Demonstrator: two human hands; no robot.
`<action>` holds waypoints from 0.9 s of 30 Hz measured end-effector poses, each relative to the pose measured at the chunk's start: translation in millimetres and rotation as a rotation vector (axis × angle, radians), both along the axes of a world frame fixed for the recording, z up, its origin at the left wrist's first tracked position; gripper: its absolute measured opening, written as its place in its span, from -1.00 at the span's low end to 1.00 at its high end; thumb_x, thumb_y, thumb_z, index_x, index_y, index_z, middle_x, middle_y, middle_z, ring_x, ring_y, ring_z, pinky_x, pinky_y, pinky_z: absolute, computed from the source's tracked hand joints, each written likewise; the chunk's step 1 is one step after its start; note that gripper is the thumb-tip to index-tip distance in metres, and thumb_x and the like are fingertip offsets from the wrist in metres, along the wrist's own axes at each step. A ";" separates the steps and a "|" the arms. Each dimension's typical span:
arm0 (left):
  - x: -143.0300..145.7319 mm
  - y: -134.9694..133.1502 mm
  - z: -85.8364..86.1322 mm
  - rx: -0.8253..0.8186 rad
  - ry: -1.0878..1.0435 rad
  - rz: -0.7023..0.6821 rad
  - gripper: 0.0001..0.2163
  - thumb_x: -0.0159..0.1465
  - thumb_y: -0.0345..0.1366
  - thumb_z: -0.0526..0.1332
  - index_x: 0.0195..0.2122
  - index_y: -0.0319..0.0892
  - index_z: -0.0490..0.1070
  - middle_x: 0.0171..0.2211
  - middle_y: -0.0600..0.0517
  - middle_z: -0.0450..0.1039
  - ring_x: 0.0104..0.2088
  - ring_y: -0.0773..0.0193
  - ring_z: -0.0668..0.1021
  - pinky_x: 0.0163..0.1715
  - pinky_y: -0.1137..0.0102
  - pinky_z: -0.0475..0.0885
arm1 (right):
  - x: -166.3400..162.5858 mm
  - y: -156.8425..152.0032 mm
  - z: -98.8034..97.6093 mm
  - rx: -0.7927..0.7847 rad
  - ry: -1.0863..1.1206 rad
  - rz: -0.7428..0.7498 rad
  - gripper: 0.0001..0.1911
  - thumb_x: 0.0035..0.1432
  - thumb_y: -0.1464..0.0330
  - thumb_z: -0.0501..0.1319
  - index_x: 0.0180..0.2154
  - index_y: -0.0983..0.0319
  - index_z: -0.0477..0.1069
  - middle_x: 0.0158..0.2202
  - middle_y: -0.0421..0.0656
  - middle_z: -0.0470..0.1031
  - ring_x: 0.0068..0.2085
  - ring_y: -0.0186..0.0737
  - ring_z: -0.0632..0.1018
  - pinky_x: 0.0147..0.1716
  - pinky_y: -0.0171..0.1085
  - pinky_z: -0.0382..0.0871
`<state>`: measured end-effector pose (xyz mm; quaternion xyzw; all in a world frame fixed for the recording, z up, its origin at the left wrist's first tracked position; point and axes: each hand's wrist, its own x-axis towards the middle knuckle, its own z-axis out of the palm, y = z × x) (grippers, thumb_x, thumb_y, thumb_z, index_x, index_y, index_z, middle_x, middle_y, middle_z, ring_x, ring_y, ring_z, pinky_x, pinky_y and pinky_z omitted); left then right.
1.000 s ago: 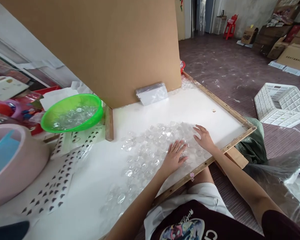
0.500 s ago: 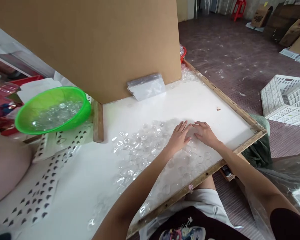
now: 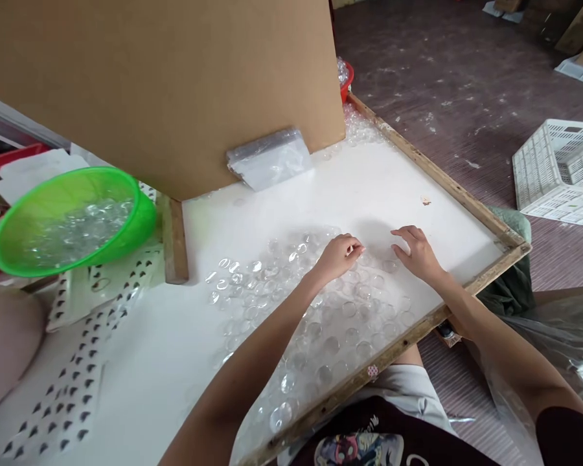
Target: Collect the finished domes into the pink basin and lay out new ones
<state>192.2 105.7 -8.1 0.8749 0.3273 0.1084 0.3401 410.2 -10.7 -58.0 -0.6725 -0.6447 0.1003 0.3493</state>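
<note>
Many clear round discs [image 3: 352, 335] lie scattered across the white tabletop [image 3: 291, 210] in front of me. Above their far edge is my left hand [image 3: 337, 259], its thumb and fingertips pinched together. Whatever may be between those fingertips is too small to make out. To its right, my right hand [image 3: 416, 255] hovers over the white surface with thumb and fingers apart, holding nothing visible. A single disc [image 3: 389, 266] lies just below and left of the right fingertips.
A green basin [image 3: 143, 223] of clear pieces stands left. A cardboard sheet [image 3: 199, 77] rises at the back, with clear plastic bags [image 3: 272, 158] at its foot. Wooden strips [image 3: 437, 158] edge the table. A white crate [image 3: 548, 175] sits on the floor at right.
My hands have moved apart, the right one shifting right. My left fingers have gone from spread flat over the discs to a pinch. The camera view has tilted down slightly.
</note>
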 end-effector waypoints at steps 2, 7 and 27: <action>14.5 9.2 -1.6 -0.035 0.046 -0.030 -0.81 0.34 -0.29 0.13 -0.30 -0.16 0.54 -0.31 -0.01 0.56 -0.30 0.18 0.55 -0.24 0.32 0.45 | -3.3 -6.1 5.7 -0.006 -0.053 0.124 -0.64 0.32 0.31 0.12 0.12 0.14 0.42 0.07 -0.01 0.42 0.04 0.05 0.44 0.06 0.05 0.36; 27.2 20.1 -8.7 0.033 0.111 0.032 -0.81 0.33 -0.31 0.17 -0.08 -0.17 0.50 -0.28 -0.02 0.56 -0.24 0.15 0.57 -0.13 0.28 0.46 | -3.4 -21.9 9.9 -0.088 -0.125 0.207 -0.70 0.35 0.33 0.13 0.06 0.13 0.48 0.05 0.00 0.47 0.04 0.07 0.46 0.01 0.06 0.34; 35.6 -32.0 -12.7 0.281 -0.001 -0.417 -0.62 0.39 -0.28 0.15 0.22 -0.11 0.27 0.15 -0.09 0.40 0.16 0.04 0.42 0.14 0.13 0.35 | 23.0 -35.6 0.0 0.011 0.246 -0.023 -0.72 0.29 0.28 0.18 0.01 0.18 0.45 -0.17 -0.06 0.49 -0.22 -0.12 0.55 -0.22 -0.12 0.54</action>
